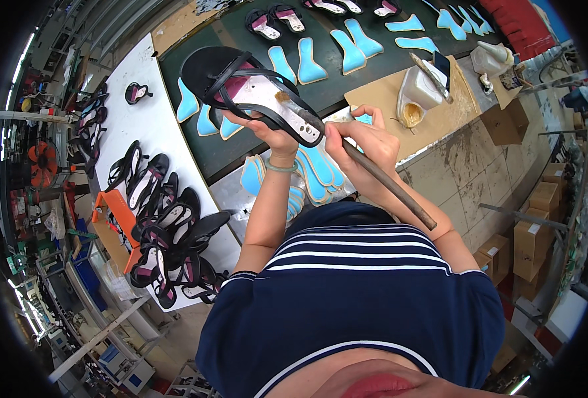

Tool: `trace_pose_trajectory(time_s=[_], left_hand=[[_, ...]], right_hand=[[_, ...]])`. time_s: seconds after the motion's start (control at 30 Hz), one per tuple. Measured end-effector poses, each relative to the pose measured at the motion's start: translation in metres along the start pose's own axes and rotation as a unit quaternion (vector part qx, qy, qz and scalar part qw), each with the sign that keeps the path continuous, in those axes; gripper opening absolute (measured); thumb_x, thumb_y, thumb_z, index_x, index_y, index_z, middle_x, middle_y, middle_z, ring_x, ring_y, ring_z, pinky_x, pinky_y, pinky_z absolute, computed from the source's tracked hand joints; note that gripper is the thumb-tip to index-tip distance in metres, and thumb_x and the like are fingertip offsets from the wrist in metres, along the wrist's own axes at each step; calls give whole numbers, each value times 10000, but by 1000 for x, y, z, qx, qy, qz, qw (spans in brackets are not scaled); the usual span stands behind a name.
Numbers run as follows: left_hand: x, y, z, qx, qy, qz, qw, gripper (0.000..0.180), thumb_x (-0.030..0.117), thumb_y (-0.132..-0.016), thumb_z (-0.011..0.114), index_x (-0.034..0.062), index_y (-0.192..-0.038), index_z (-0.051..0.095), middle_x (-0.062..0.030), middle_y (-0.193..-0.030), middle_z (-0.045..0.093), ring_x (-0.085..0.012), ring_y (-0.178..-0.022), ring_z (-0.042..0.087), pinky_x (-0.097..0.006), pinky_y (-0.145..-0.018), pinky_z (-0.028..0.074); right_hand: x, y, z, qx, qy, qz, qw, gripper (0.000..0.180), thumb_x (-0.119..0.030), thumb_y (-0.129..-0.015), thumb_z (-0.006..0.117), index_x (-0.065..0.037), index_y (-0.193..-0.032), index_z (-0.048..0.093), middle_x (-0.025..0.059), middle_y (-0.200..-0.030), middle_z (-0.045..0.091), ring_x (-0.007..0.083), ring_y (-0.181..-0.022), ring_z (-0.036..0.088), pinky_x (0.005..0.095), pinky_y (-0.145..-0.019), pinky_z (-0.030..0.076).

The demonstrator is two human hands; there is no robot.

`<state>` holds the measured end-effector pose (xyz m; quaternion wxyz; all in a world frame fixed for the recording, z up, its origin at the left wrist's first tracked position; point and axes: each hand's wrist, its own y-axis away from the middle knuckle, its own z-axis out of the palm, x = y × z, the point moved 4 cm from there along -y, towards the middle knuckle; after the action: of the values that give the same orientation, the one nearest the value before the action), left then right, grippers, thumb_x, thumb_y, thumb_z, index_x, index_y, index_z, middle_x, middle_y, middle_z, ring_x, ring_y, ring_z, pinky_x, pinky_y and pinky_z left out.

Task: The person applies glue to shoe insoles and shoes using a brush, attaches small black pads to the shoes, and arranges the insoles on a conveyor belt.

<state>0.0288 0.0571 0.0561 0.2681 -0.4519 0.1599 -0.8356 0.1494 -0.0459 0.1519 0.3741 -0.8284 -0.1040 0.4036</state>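
My left hand (277, 139) holds up a black strappy sandal (257, 89) from below, its heel end toward my right hand and its pale footbed facing up. Closed around the long wooden handle of a brush (395, 188), my right hand (372, 140) is just right of the sandal's heel. The brush's yellowish tip lies at the footbed; whether it touches cannot be made out. Beneath my hands sits a group of light-blue insole pieces (318, 174). More blue insole pieces (310, 63) lie spread on the dark green work surface (241, 30) beyond.
Piled black sandals (175, 222) cover the white table (125, 129) at left, beside an orange-edged box (118, 215). On cardboard (380, 99) at right stands a white container (421, 93) with amber paste; a phone (442, 69) is behind it. Cartons (531, 245) line the right side.
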Motion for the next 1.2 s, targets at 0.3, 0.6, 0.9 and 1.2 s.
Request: trace_pose_trajectory(time_s=[0.3, 0.6, 0.9, 1.2], left_hand=[[-5, 0, -7, 2, 51, -53, 997, 724, 555, -951, 359, 224, -1480, -8, -108, -1412, 298, -251, -1232, 425, -415, -1016, 392], [7, -9, 2, 33, 1, -12, 999, 657, 589, -951, 296, 156, -1436, 202, -108, -1390, 365, -277, -1227, 462, -417, -992, 461], [0, -10, -9, 48, 0, -25, 999, 637, 580, -956, 291, 176, -1440, 201, -105, -1395, 365, -257, -1217, 477, -410, -970, 482], [-13, -10, -11, 37, -32, -8, 999, 642, 570, -969, 266, 149, -1446, 181, -123, -1379, 380, -263, -1239, 451, -417, -1024, 420]], right_hand=[[1, 10, -12, -23, -9, 17, 1000, 63, -15, -757, 698, -36, -742, 641, 42, -591, 620, 156, -505, 573, 366, -783, 430], [7, 23, -20, -32, -9, 30, 999, 61, -8, -748, 705, -33, -745, 650, 45, -608, 632, 154, -513, 581, 360, -785, 433], [14, 34, -27, -21, -18, 73, 997, 74, -17, -767, 689, -27, -708, 646, 40, -575, 624, 152, -481, 566, 362, -752, 436], [51, 37, -49, -60, -188, 387, 901, 206, -92, -895, 596, 38, -745, 650, 88, -681, 675, 132, -636, 644, 254, -617, 502]])
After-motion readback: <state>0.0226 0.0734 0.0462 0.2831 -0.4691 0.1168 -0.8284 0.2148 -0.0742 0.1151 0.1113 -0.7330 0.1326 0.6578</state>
